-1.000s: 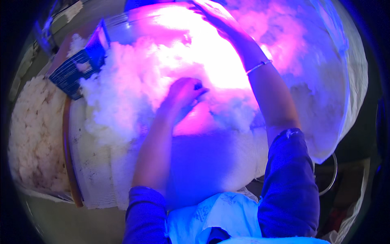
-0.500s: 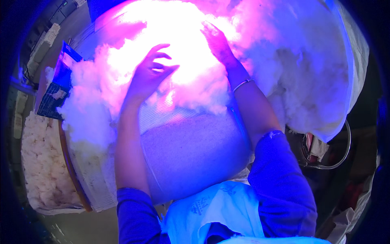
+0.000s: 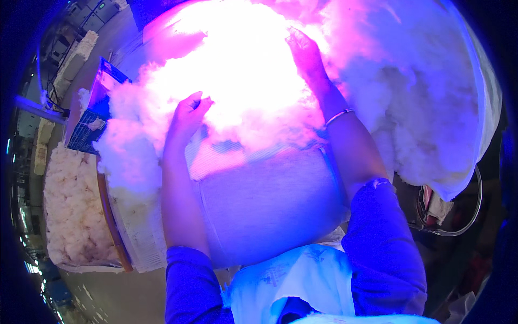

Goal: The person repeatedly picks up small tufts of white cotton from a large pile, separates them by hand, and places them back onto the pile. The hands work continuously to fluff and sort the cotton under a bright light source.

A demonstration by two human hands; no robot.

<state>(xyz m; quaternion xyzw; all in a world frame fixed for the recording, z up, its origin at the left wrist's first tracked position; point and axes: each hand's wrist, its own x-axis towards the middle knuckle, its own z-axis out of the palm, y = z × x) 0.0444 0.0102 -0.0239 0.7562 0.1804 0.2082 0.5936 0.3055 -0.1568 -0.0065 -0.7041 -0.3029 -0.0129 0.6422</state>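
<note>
A heap of fluffy white cotton-like fibre [image 3: 248, 116] lies before me under strong violet-pink light, its middle washed out by glare. At the heap's near left edge is my left hand [image 3: 187, 117], closed, with its thumb and fingertips drawn together. My right hand [image 3: 306, 53] rests farther off on the right side of the glare. Its fingers are bent and pressed together at the tips, and a bracelet [image 3: 340, 116] circles the wrist. Whatever either hand pinches cannot be made out.
Nearer me is a pale ribbed surface [image 3: 270, 200]. A large white sack of fibre [image 3: 431, 124] stands at right, above a clear curved hose [image 3: 477, 210]. On the left are a blue box [image 3: 89, 129], a wooden strip [image 3: 114, 227] and more off-white fibre [image 3: 78, 210].
My left hand has drawn nearer and to the left, and its spread fingers have closed. The right hand has stayed about where it was over the fibre, while the whole view shifted slightly.
</note>
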